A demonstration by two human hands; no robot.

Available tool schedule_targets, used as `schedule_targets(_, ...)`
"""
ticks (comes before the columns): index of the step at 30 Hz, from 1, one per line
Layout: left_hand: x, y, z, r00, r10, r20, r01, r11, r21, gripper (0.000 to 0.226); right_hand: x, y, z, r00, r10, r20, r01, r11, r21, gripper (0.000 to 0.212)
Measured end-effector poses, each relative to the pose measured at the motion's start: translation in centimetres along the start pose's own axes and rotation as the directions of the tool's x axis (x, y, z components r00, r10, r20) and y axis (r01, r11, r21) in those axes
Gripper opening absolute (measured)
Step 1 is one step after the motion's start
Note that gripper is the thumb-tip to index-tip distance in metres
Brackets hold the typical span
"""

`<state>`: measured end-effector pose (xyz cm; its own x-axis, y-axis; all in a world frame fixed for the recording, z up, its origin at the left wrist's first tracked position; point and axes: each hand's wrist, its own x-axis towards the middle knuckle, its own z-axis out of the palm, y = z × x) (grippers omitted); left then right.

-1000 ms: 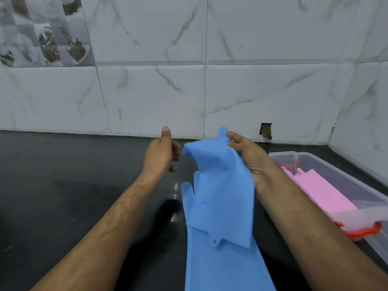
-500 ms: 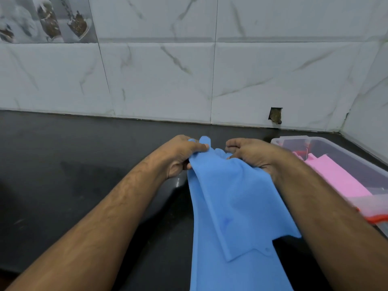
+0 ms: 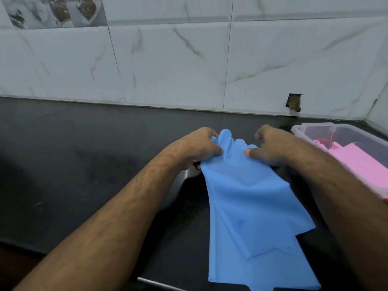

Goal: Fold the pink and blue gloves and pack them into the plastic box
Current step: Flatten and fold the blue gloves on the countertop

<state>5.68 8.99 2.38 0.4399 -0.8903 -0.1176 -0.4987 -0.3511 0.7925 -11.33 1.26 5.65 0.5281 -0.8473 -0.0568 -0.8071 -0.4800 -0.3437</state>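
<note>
Two blue gloves (image 3: pixel 252 206) lie stacked on the black counter (image 3: pixel 84 164), cuffs toward me, fingers pointing at the wall. My left hand (image 3: pixel 199 148) pinches the finger end of the blue gloves on its left side. My right hand (image 3: pixel 270 145) grips the same end on its right side. A clear plastic box (image 3: pixel 310 128) stands at the right edge. Pink gloves (image 3: pixel 363 164) lie flat inside it, partly hidden by my right forearm.
A white marble-tiled wall (image 3: pixel 189 59) runs along the back of the counter and turns a corner at the far right. A small dark hole (image 3: pixel 294 101) is in the wall behind the box. The counter's front edge (image 3: pixel 159 283) shows at the bottom.
The upper blue glove, held up by my right hand a second ago, now lies flat on the lower one. My left hand has come in and taken hold of the finger end.
</note>
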Motion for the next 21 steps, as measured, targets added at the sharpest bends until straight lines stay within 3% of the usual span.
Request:
schedule_targets(7,0.5,0.0,0.1,0.997,0.055,-0.061,-0.061,0.993,-0.100,0.014,0.7,0.0,0.9,1.000,0.015,0.000,-0.015,0.999,0.032,0.063)
schedule_targets(10,0.7,-0.2,0.1,0.994,0.074,-0.078,-0.086,0.982,-0.169,0.010,0.9,0.3,0.3,0.997,-0.008,-0.078,0.015,0.996,0.093,0.059)
schedule_targets(12,0.9,-0.6,0.1,0.992,0.071,-0.104,-0.079,0.994,-0.079,0.015,0.9,0.5,0.2,0.998,0.001,-0.069,0.004,0.997,0.075,0.059)
schedule_targets(16,0.7,-0.7,0.8,0.982,0.128,-0.138,-0.081,0.948,0.306,0.032,0.6,0.6,0.7,0.992,0.096,0.078,-0.088,0.991,-0.099,0.061)
schedule_targets(21,1.0,-0.6,0.8,0.972,0.148,-0.183,-0.073,0.929,0.364,0.030,1.2,0.6,0.6,0.997,0.072,-0.002,-0.072,0.992,-0.106,0.032)
